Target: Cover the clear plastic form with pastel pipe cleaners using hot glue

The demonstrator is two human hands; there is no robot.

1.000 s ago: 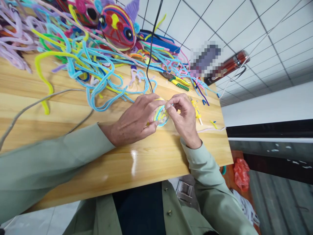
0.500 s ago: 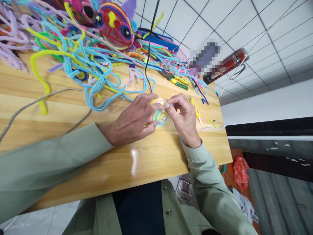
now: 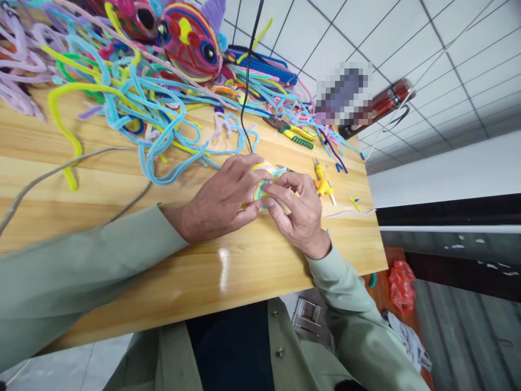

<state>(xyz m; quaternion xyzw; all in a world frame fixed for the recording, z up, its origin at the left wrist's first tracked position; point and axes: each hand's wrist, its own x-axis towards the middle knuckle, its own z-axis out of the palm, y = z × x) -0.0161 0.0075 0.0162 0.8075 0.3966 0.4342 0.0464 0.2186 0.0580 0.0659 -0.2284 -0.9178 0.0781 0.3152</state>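
Observation:
My left hand [image 3: 222, 198] is curled round a small coiled pipe-cleaner disc [image 3: 262, 174] of yellow, blue and pink, holding it just above the wooden table [image 3: 163, 260]. My right hand [image 3: 299, 209] lies against the disc's right side, fingers bent and pressing on the coil, so most of the disc is hidden. A loose light-blue pipe-cleaner end [image 3: 279, 171] sticks out of the top of the disc between the two hands.
A heap of coloured pipe cleaners [image 3: 134, 103] covers the table's far half, with a red fish-shaped figure [image 3: 191, 41] behind it. Green-handled pliers [image 3: 295, 136], a yellow tool [image 3: 323, 182], a black cable [image 3: 246, 81] and a grey cable [image 3: 49, 176] lie nearby. The table edge is at right.
My right hand has dropped from pinching the disc's top edge and now lies flatter over its right side, covering more of it. My left hand has stayed put.

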